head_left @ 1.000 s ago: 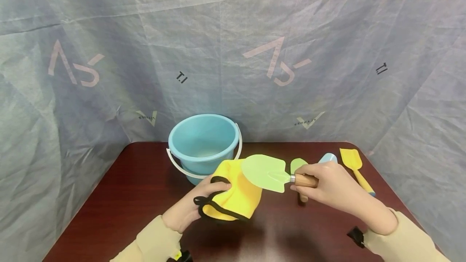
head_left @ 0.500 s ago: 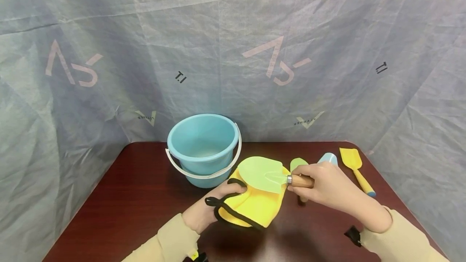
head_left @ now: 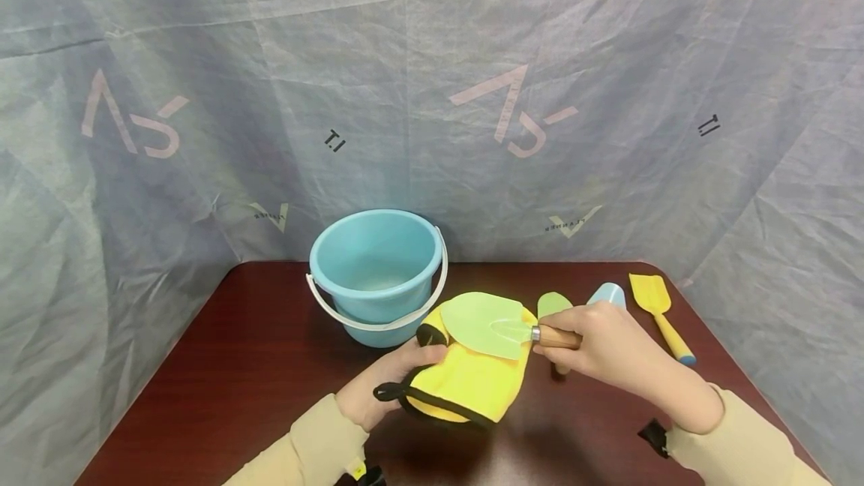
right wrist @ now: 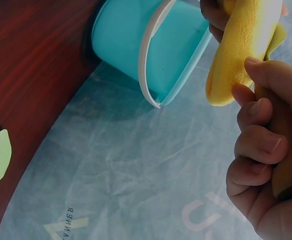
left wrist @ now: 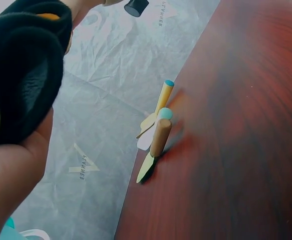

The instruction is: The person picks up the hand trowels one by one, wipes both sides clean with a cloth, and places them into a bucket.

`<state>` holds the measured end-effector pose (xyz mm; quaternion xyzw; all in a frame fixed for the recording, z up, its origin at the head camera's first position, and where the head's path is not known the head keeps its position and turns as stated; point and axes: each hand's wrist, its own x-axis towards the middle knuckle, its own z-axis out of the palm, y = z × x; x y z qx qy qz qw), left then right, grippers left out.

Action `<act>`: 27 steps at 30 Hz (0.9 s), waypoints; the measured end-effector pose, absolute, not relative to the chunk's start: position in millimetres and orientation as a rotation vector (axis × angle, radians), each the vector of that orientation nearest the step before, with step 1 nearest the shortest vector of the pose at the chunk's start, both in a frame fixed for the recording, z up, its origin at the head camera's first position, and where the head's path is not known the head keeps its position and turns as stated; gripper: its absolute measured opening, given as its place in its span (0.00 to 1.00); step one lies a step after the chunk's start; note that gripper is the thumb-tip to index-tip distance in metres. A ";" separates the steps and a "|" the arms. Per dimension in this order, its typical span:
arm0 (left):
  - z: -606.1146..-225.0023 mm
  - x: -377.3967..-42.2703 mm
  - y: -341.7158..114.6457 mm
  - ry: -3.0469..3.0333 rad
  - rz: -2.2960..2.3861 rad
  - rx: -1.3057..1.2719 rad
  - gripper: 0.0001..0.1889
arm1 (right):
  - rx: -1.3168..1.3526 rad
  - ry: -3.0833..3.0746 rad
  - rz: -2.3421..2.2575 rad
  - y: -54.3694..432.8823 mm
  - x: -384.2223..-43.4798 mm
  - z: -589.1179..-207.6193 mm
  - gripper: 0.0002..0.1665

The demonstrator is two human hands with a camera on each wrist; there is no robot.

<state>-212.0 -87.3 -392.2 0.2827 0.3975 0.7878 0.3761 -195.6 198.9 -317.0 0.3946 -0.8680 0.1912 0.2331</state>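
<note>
My left hand [head_left: 385, 381] grips a yellow cloth [head_left: 472, 388] with black edging and a small loop, folded over. In the left wrist view the cloth's dark edging [left wrist: 28, 75] bulges above the palm. My right hand [head_left: 607, 343] holds a light green hand trowel [head_left: 482, 325] by its wooden handle [head_left: 560, 337], blade pointing left. The blade lies over the cloth in the head view. In the right wrist view, fingers [right wrist: 261, 145] curl round the handle, and the cloth [right wrist: 243, 50] covers most of the blade. Both hands are above the table.
A light blue bucket [head_left: 378, 261] with a white handle stands at the back of the dark red table [head_left: 236, 366]. To the right lie another green trowel [head_left: 553, 306], a light blue tool [head_left: 610, 294] partly hidden by my right hand, and a yellow shovel [head_left: 651, 295]. Grey sheeting hangs behind.
My left hand has moved right with the cloth, bringing it further behind the trowel blade. The trowel has shifted slightly left; my right hand has barely moved.
</note>
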 end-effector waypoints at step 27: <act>-388.6 -212.4 -126.8 0.987 1.976 0.769 0.17 | 1.063 -2.403 0.394 211.0 -192.6 -316.1 0.29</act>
